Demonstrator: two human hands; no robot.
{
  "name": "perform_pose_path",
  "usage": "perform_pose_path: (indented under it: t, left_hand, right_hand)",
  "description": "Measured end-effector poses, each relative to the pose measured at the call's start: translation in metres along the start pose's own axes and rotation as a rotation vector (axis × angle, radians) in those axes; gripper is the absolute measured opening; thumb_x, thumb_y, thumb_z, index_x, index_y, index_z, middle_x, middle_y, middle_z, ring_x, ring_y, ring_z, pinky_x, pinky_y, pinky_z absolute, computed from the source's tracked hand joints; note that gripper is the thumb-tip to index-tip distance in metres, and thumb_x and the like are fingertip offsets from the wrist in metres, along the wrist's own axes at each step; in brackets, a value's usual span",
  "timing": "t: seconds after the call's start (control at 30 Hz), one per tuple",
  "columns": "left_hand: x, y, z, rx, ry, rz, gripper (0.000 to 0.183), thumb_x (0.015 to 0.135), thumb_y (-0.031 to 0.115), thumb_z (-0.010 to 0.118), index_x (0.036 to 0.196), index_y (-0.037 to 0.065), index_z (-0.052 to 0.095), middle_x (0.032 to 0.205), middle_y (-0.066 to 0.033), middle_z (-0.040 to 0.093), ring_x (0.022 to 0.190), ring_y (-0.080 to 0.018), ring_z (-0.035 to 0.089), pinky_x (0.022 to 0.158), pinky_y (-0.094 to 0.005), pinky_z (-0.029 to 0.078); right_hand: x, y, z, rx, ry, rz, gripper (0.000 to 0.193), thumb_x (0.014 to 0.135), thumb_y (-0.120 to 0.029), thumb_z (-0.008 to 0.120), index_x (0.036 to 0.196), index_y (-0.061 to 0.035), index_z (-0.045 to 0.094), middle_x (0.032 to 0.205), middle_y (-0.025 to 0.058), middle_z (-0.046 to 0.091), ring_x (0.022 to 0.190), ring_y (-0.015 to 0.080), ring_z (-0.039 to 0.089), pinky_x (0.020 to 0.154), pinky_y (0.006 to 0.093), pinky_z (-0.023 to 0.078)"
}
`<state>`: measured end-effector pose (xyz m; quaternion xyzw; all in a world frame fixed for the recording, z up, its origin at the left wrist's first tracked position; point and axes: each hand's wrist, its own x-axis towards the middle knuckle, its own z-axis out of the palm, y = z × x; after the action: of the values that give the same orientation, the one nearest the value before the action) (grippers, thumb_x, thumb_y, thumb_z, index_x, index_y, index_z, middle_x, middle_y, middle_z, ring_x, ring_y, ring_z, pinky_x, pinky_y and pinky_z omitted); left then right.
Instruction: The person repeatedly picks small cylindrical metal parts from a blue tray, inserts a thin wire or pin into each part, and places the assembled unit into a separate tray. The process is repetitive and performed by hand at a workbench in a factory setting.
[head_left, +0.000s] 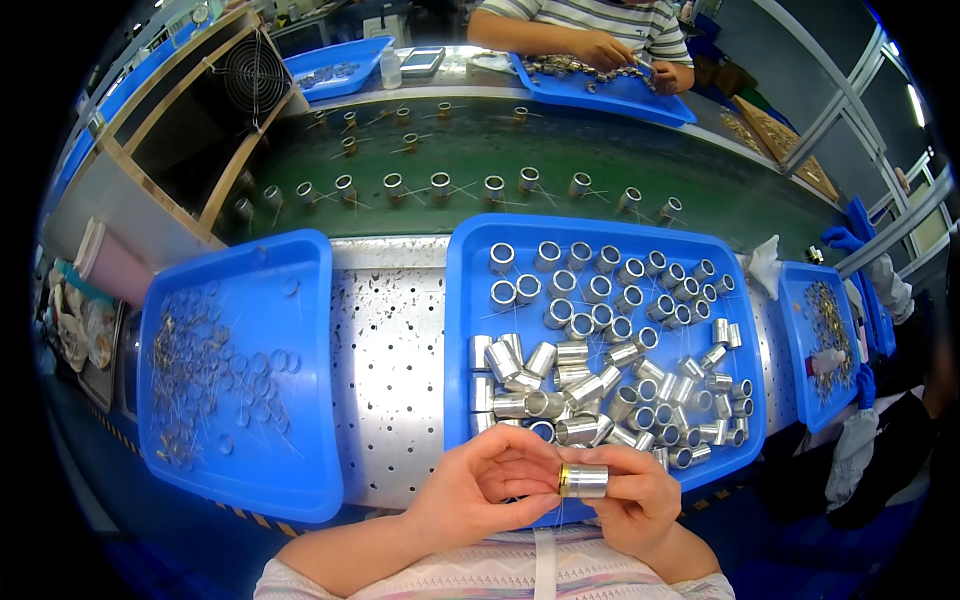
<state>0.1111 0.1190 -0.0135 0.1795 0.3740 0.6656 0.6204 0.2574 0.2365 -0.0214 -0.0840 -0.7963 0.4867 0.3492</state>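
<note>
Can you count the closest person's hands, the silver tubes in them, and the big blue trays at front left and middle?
Hands (left hand, right hand): 2
Held metal tube: 1
Trays (left tray, middle tray): 2
Total: 5

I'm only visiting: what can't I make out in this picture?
In the head view:
Inside of the held metal cylinder: hidden by its wall, lying sideways in the fingers of the right hand.
Middle tray's near edge: partly behind the hands.
Small round pieces, left tray: too small to count.
Co-worker's head: mostly cut off by top edge.
</note>
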Motion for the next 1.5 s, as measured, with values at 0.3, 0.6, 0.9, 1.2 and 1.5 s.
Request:
perform_pose_path:
  t: [0.3,0.6,0.9,1.2,1.5]
  left_hand:
    - [0.001,-0.011,-0.008,0.007,-0.092,0.100,0.013,0.079,-0.010,0.055,0.091,-0.003,0.056,0.114,-0.0116,0.046,0.104,-0.0159,0.049,0.092,-0.0286,0.042]
    - [0.002,-0.013,-0.008,-0.001,-0.084,0.088,0.009,0.082,-0.005,0.056,0.090,-0.003,0.057,0.114,-0.0104,0.046,0.095,-0.0114,0.050,0.080,-0.0231,0.042]
    - [0.004,-0.014,-0.007,-0.037,-0.092,0.098,0.011,0.082,-0.007,0.054,0.092,-0.003,0.056,0.113,-0.0096,0.046,0.099,-0.0133,0.050,0.085,-0.0249,0.043]
    - [0.003,-0.007,-0.005,-0.022,-0.049,0.029,0.008,0.081,-0.005,0.056,0.087,0.000,0.057,0.112,-0.0107,0.048,0.101,-0.0163,0.049,0.088,-0.0292,0.040]
    - [0.005,-0.013,-0.009,-0.020,-0.092,0.093,0.009,0.083,-0.006,0.054,0.091,-0.002,0.055,0.113,-0.0092,0.046,0.097,-0.0120,0.050,0.082,-0.0241,0.043]
  right_hand:
    - [0.004,-0.003,0.004,-0.111,-0.025,-0.101,0.022,0.069,0.004,0.070,0.086,-0.0002,0.056,0.102,0.0209,0.059,0.089,0.0289,0.063,0.075,0.0310,0.054]
    - [0.000,0.001,0.004,-0.127,-0.008,-0.126,0.022,0.069,0.005,0.069,0.086,0.0001,0.056,0.102,0.0211,0.058,0.089,0.0302,0.063,0.076,0.0324,0.054]
    - [0.005,-0.004,0.003,-0.162,-0.011,-0.122,0.023,0.069,0.005,0.069,0.087,0.0000,0.056,0.103,0.0202,0.058,0.091,0.0301,0.063,0.076,0.0318,0.054]
    - [0.004,0.000,0.003,-0.150,-0.022,-0.137,0.023,0.069,0.004,0.070,0.088,-0.0002,0.057,0.104,0.0202,0.058,0.091,0.0307,0.063,0.076,0.0322,0.054]
    - [0.004,0.000,0.002,-0.170,-0.027,-0.143,0.023,0.069,0.005,0.069,0.087,-0.0003,0.057,0.104,0.0206,0.058,0.091,0.0307,0.063,0.076,0.0319,0.054]
